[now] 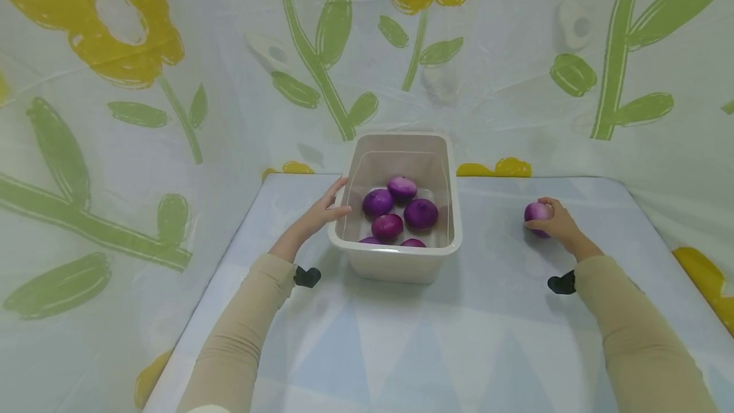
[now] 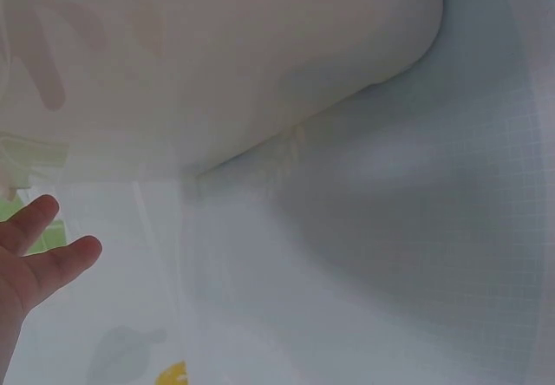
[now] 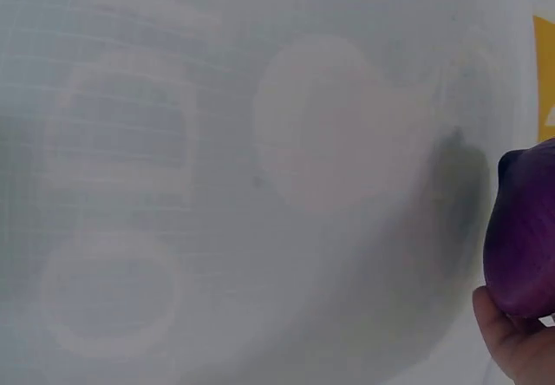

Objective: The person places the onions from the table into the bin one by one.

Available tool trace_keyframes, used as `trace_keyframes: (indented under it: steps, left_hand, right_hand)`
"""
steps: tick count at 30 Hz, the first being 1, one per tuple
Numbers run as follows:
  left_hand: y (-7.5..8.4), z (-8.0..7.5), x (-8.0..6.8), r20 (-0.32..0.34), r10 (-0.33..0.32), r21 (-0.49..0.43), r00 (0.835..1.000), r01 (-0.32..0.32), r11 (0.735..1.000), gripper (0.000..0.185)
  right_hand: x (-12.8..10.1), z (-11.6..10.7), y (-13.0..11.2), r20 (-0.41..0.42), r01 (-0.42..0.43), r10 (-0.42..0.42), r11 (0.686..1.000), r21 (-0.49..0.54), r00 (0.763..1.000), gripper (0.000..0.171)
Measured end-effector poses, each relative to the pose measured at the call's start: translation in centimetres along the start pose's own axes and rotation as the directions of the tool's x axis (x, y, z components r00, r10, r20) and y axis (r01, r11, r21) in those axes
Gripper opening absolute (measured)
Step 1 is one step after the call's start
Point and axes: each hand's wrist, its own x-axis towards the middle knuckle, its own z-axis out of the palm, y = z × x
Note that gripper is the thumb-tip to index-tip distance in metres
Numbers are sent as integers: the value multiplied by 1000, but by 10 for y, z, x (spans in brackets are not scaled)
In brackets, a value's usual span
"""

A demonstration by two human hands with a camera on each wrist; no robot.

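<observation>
A beige plastic bin (image 1: 401, 257) stands at the middle of the table and holds several purple onions (image 1: 421, 213). My left hand (image 1: 323, 210) rests with straight fingers against the bin's left wall; in the left wrist view its fingers (image 2: 39, 251) lie beside the bin (image 2: 225, 55). To the right of the bin, my right hand (image 1: 553, 222) curls round a purple onion (image 1: 538, 212) that sits on the table. The right wrist view shows that onion (image 3: 523, 229) at the right edge, with a fingertip under it.
The table (image 1: 436, 343) has a pale blue and white cloth. A flower-patterned sheet (image 1: 172, 81) hangs behind and to both sides. The table's left and right edges lie close to my sleeves.
</observation>
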Motion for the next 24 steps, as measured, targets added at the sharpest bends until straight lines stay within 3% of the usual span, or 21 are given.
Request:
trace_keyframes:
  steps: [7,15,24]
  left_hand:
    - [-1,0,1,0,7,-2,1000,-7,1000,74]
    - [-28,-3,15,-32,-10,15,999,10,1000,74]
    - [-28,-2,14,-40,-2,25,999,3,1000,74]
  right_hand:
    - [-1,-12,-14,-5,5,-5,1000,7,1000,89]
    - [-5,-28,-35,-29,28,-29,1000,-11,999,89]
    - [-9,-47,-65,-70,72,-73,997,-13,995,88]
